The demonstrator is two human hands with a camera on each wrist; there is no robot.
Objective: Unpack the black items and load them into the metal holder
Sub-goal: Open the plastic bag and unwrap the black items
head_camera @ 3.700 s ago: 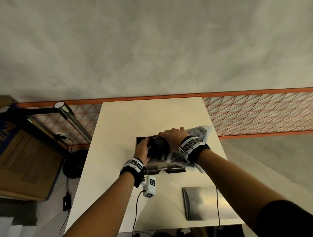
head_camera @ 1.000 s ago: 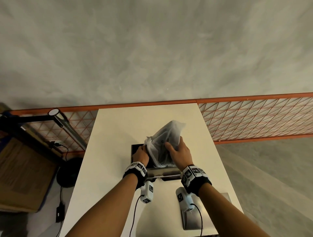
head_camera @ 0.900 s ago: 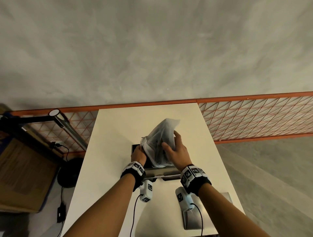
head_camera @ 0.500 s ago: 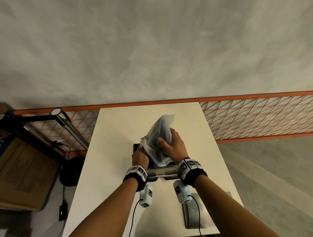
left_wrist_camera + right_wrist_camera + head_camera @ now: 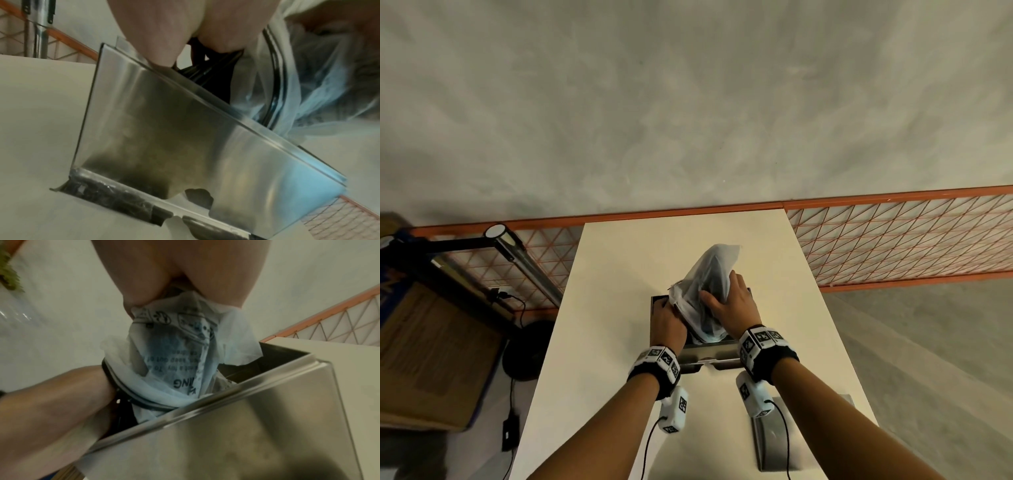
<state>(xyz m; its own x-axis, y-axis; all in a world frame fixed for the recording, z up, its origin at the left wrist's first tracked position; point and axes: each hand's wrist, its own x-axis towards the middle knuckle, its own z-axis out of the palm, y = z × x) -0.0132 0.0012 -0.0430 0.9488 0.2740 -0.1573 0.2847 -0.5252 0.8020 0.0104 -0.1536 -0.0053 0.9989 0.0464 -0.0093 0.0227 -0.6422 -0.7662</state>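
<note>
A steel box-shaped metal holder [image 5: 709, 351] stands mid-table. A translucent plastic bag [image 5: 710, 270] with printed warning text points upward out of it, mouth down inside. Round black items [image 5: 207, 71] with dark rims [image 5: 144, 404] sit in the bag's mouth inside the holder. My left hand [image 5: 666, 320] reaches over the holder's left rim [image 5: 164, 129] and grips the black items; its fingertips are hidden. My right hand [image 5: 732, 301] grips the bag's side, thumb and fingers pinching the plastic [image 5: 185, 331].
A flat steel plate [image 5: 767, 442] lies at the table's near right corner. Orange mesh fencing [image 5: 893, 240] runs behind and to the right. A lamp pole [image 5: 527, 263], a cardboard box [image 5: 431, 342] and cables sit off the left edge.
The bag, earlier lying sideways across the holder, now stands mouth down in it. In the last second both hands shifted only slightly; the bag's free top has risen a little.
</note>
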